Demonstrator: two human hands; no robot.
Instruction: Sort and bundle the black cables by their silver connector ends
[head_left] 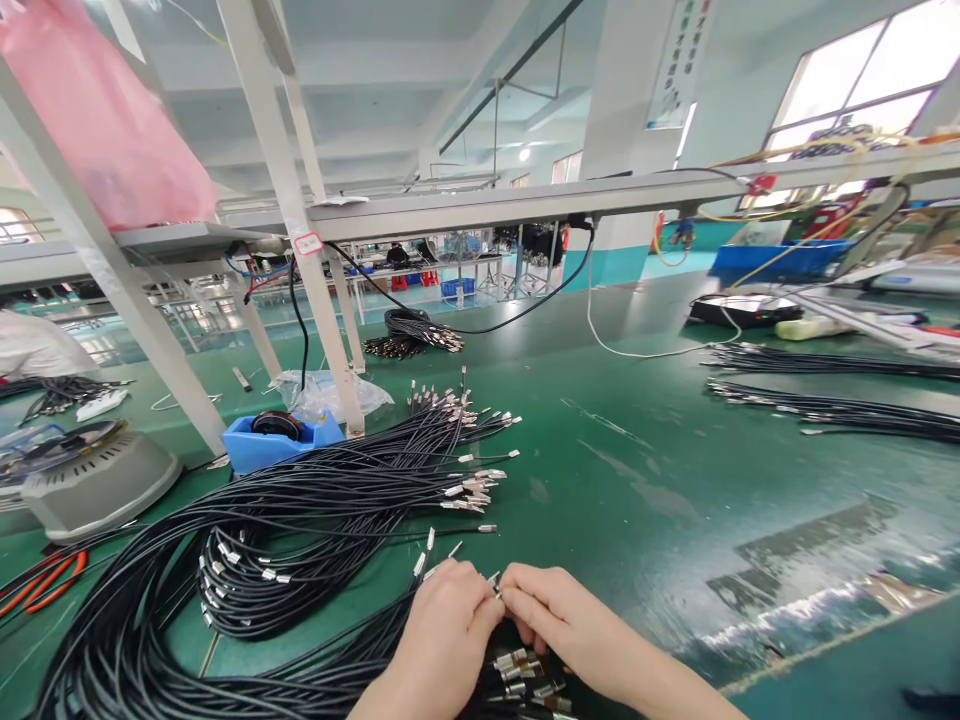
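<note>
Left hand (439, 630) and right hand (570, 625) together at the near edge, fingertips meeting and clamped from both sides on a small metal connector (495, 588), mostly hidden by the fingers. Just under the right hand, more connectors (521, 675) on black cable ends. Left of and beyond the hands, a big heap of black cables (300, 520), metal tips fanned toward the right, on a green bench mat (637, 480). Farther left, a blue holder (281, 450) with a dark roll (277, 425), and orange-handled pliers (45, 585) at the left edge. Far off, a coiled cable bundle (412, 335); on the right, two rows of cables (825, 410).
</note>
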